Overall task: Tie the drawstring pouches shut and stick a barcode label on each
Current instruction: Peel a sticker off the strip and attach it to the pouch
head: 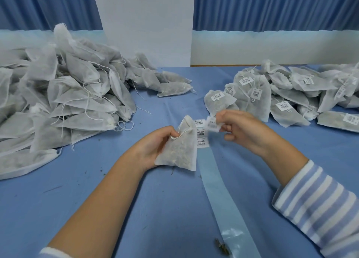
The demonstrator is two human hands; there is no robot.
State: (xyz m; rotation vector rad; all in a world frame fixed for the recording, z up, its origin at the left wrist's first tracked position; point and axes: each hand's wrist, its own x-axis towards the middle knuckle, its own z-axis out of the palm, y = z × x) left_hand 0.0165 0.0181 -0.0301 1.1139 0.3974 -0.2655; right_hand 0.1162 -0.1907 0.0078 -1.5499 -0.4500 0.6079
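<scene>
Left hand point(155, 147) grips white mesh drawstring pouch point(177, 151)
Lengthwise away, neck farthest; right hand point(240, 129) pinches white barcode label point(212, 124) beside it.

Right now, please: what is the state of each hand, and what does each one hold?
Left hand: closed, gripping the pouch near its tied neck.
Right hand: closed, pinching a barcode label between its fingertips.

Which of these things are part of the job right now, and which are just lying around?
In the job: pouch in left hand, barcode label in right hand, label strip, unlabelled pile, labelled pile.
Just lying about: loose crumbs, white board, blue curtain.
</scene>
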